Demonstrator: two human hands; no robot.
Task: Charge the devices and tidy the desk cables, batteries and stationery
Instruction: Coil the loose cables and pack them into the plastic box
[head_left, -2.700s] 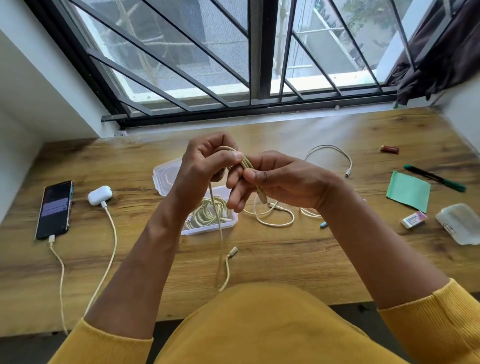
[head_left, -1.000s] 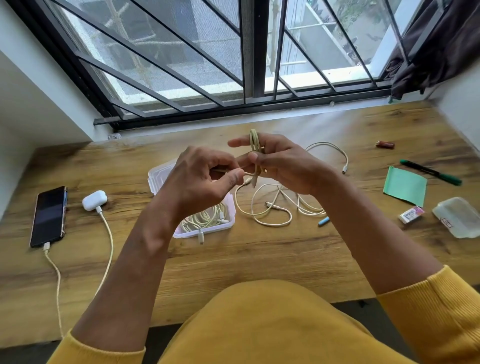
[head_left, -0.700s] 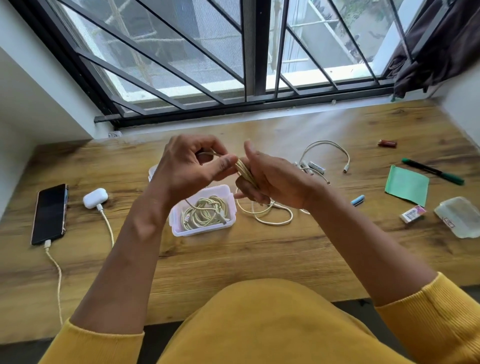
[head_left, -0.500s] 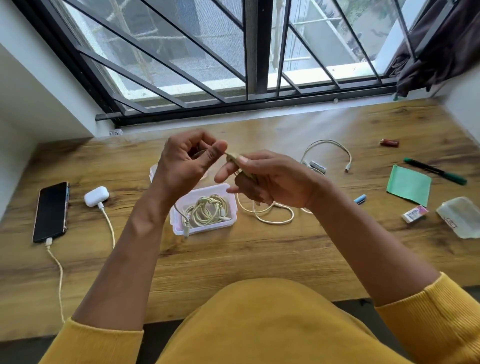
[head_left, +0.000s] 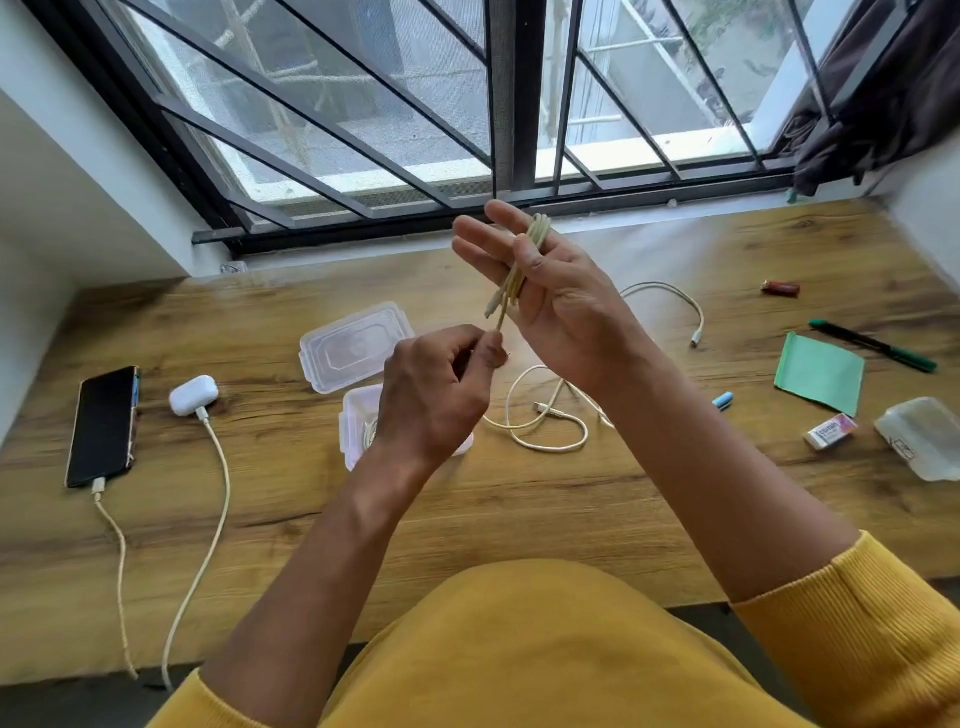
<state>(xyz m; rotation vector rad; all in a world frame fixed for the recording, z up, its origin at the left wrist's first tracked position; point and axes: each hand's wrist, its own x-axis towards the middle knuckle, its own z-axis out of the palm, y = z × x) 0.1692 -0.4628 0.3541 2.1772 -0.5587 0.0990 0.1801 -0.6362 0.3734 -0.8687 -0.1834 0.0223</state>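
Note:
A cream cable coil (head_left: 531, 254) is wound round the raised fingers of my right hand (head_left: 550, 291), the thumb pressing it in place. My left hand (head_left: 441, 389) pinches the coil's loose end just below. Under my left hand stands an open clear plastic box (head_left: 353, 421) with coiled cables inside, mostly hidden; its lid (head_left: 353, 345) lies behind it. A loose white cable (head_left: 545, 421) sprawls on the wooden desk (head_left: 519, 499). At the left, a phone (head_left: 104, 426) and a white earbuds case (head_left: 193, 395) each have a cable plugged in.
On the right of the desk lie a green pen (head_left: 872, 345), a green sticky-note pad (head_left: 818, 374), an eraser (head_left: 830, 431), a clear plastic lid (head_left: 924, 444), a blue battery (head_left: 723, 400) and a red-brown battery (head_left: 779, 288). A barred window runs along the far edge.
My right hand has risen and turned upright with the cable wrapped round its fingers. My left hand has dropped lower, holding the cable's free end.

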